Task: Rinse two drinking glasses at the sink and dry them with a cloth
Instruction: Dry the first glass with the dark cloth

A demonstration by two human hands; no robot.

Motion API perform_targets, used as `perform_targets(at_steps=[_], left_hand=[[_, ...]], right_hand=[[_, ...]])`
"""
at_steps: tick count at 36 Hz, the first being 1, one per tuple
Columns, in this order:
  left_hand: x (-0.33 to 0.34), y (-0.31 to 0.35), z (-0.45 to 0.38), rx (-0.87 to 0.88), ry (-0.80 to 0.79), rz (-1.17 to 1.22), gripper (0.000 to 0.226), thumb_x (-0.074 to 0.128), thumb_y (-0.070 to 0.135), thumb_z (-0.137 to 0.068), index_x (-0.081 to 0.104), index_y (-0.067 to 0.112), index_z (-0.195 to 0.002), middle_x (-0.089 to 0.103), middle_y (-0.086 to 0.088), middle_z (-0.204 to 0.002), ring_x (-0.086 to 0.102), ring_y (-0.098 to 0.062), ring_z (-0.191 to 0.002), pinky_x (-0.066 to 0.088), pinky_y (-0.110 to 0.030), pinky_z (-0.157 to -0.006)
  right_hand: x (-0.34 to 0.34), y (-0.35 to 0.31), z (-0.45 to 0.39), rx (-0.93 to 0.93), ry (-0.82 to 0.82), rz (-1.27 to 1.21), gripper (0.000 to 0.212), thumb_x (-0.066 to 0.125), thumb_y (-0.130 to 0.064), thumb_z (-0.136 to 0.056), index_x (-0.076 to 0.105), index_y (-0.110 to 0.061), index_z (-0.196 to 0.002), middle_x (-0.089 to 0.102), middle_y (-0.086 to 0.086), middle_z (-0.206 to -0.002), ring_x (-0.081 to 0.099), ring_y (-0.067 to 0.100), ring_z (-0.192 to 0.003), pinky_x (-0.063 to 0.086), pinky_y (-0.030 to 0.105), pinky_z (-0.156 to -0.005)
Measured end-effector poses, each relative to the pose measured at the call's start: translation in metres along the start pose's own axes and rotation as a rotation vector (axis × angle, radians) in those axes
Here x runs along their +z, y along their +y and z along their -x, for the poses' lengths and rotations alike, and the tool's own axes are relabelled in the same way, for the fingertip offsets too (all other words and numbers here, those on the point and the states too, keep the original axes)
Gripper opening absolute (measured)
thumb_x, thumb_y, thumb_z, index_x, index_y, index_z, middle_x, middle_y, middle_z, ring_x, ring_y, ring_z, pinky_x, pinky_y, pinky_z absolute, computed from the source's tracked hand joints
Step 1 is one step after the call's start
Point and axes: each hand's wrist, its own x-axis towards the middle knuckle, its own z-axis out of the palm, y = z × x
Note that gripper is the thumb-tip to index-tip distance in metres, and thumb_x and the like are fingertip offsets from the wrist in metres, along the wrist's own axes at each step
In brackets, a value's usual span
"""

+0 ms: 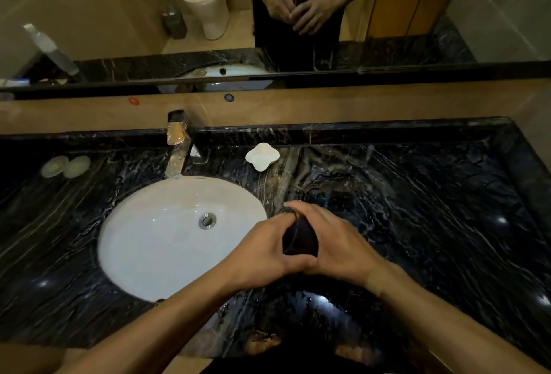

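Observation:
A clear drinking glass (299, 236) looks dark against the black marble counter (432, 209). It is tilted, rim pointing away from me, just right of the white oval sink (149, 239). My left hand (262, 254) wraps its left side and base. My right hand (337, 239) covers its right side, fingers curled over the rim. I see no second glass and no cloth. No water runs from the chrome tap (177, 147).
A white clover-shaped soap dish (262, 156) sits behind the glass near the back ledge. Two pale round lids (65, 166) lie at the far left of the counter. A mirror above reflects my hands, a toilet and a door.

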Motion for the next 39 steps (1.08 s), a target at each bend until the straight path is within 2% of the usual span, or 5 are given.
perform_targets(at_steps=[13, 19, 25, 32, 39], left_hand=[[-0.024, -0.003, 0.024, -0.001, 0.096, 0.121, 0.048, 0.089, 0.031, -0.072, 0.062, 0.035, -0.111, 0.067, 0.016, -0.104, 0.064, -0.002, -0.100, 0.053, -0.022, -0.085], [-0.028, 0.011, 0.029, -0.016, 0.380, 0.539, 0.036, 0.079, 0.013, -0.082, 0.062, 0.023, -0.112, 0.072, 0.018, -0.091, 0.066, 0.003, -0.078, 0.049, -0.011, -0.066], [0.023, 0.006, 0.014, 0.148, 0.722, 0.288, 0.050, 0.064, 0.041, -0.088, 0.048, 0.041, -0.135, 0.049, 0.014, -0.125, 0.052, -0.006, -0.119, 0.047, -0.024, -0.098], [0.079, 0.011, 0.006, 0.302, 0.713, 0.101, 0.060, 0.063, 0.055, -0.088, 0.045, 0.027, -0.137, 0.020, -0.002, -0.159, 0.028, -0.031, -0.147, 0.039, -0.053, -0.111], [0.059, 0.020, -0.010, -0.030, 0.804, 0.445, 0.028, 0.046, 0.051, -0.095, 0.050, 0.053, -0.123, 0.049, 0.014, -0.136, 0.048, 0.007, -0.124, 0.038, -0.007, -0.098]], right_hand=[[-0.001, 0.015, 0.010, 0.056, 0.094, -0.070, 0.081, 0.080, -0.041, -0.069, 0.038, -0.041, -0.139, 0.054, -0.023, -0.124, 0.052, -0.006, -0.108, 0.050, 0.020, -0.094], [-0.004, 0.018, 0.013, 0.446, 0.177, -0.965, 0.079, 0.084, 0.000, -0.074, 0.044, -0.035, -0.133, 0.062, 0.012, -0.118, 0.072, 0.024, -0.091, 0.060, 0.035, -0.069], [0.008, -0.008, 0.002, 0.539, 0.290, -1.492, 0.059, 0.069, -0.055, -0.083, 0.054, -0.023, -0.130, 0.075, 0.013, -0.099, 0.073, 0.027, -0.078, 0.059, 0.034, -0.063], [0.039, -0.035, -0.006, 0.501, 0.652, -1.039, 0.081, 0.047, -0.087, -0.074, 0.052, -0.029, -0.131, 0.056, -0.006, -0.135, 0.054, 0.011, -0.125, 0.044, 0.021, -0.098], [0.038, -0.044, -0.011, 0.510, 0.646, -1.014, 0.054, 0.060, -0.062, -0.079, 0.055, -0.027, -0.120, 0.075, -0.010, -0.088, 0.072, 0.011, -0.084, 0.059, 0.036, -0.080]])
